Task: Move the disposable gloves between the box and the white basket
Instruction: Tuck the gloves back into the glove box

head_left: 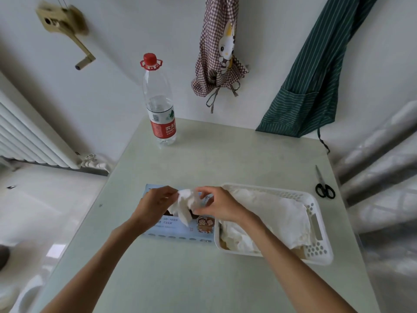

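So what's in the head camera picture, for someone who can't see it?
Two hands, left and right, pinch a white disposable glove above a blue glove box, beside a white basket of gloves. A water bottle and scissors sit further back.

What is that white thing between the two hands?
A crumpled white disposable glove, seen in the head view. The left hand and the right hand both pinch it over the blue box.

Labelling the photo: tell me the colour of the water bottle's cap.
Red. The cap shows clearly in the head view, atop the bottle.
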Motion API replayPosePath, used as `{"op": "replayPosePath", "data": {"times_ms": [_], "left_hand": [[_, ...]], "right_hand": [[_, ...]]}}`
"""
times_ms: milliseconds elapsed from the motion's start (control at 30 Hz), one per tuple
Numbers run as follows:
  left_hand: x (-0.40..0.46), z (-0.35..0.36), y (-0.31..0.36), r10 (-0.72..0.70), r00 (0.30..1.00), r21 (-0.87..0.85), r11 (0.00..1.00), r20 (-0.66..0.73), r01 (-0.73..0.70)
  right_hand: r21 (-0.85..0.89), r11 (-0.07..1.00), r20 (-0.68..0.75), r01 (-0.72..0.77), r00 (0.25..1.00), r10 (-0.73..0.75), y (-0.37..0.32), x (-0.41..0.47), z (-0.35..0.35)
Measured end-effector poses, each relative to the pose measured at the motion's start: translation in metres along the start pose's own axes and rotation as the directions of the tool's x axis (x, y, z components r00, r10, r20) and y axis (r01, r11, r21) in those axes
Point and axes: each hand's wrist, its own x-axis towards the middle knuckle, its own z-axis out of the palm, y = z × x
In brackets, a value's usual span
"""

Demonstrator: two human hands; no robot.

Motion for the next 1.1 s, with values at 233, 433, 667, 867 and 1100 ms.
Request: {"op": "replayPosePath", "data": {"times_ms": [233,433,667,867,1100], "left_hand": [[-0.003,-0.006,-0.014,-0.100,0.992,0.130,0.985,-0.078,0.109],[0.000,-0.021,0.000,-0.082,0.996,-0.039,0.996,0.023,0.082],[0.016,-0.013,0.006,-0.078,0.997,0.305,0.949,-0.008,0.077],[0.016,-0.025,-0.010,-0.072,0.997,0.253,0.966,0.033,0.062],[0.012,-0.034,-0.023,-0.112,0.989,0.076,0.992,0.100,0.105]], "right_hand": [[-0.088,0.996,-0.214,0.026,0.976,-0.044,0.011,0.003,0.011],[-0.190,0.981,-0.239,0.040,0.967,-0.086,0.006,0.006,0.004],[-0.244,0.969,-0.039,0.043,0.998,-0.055,-0.008,0.014,0.000],[0.017,1.000,-0.022,-0.013,1.000,0.014,0.009,0.007,-0.019],[-0.226,0.974,-0.386,0.021,0.916,-0.110,0.011,0.010,-0.010]]}}
